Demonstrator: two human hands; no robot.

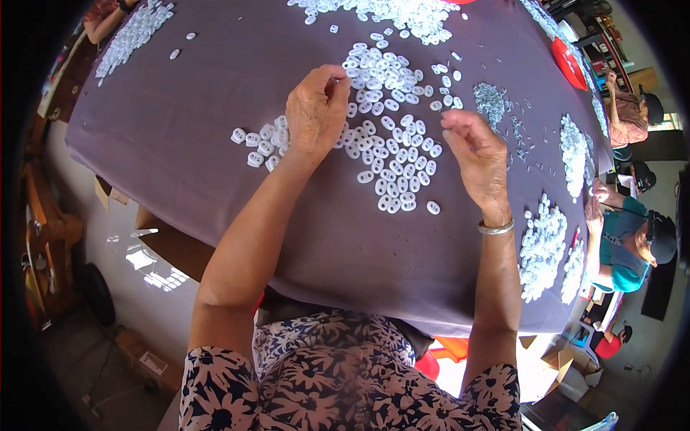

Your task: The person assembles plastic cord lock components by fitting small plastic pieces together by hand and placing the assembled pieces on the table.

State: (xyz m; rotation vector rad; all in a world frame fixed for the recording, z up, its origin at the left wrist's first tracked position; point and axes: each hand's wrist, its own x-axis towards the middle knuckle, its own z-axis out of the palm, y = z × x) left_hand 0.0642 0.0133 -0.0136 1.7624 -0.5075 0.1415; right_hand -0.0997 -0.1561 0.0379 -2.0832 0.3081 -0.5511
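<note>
Small white oval plastic pieces with two holes (402, 161) lie spread on the cloth between my hands, with a denser heap (381, 70) of them farther off. My left hand (316, 111) is closed in a pinch at the left side of that heap; whatever lies between its fingertips is hidden. To the right of the spread pieces, my right hand (478, 154) hovers with thumb and forefinger curled toward each other. What it pinches, if anything, is too small to make out. Beyond it sits a pile of tiny metal pins (491, 102), some scattered rightward.
A dark purple-grey cloth (345, 248) covers the table. More white pieces lie in a far heap (410, 16), at far left (136, 36) and at right (543, 248). A red basin (568, 63) stands far right. A person in a teal top (625, 248) works at the right edge.
</note>
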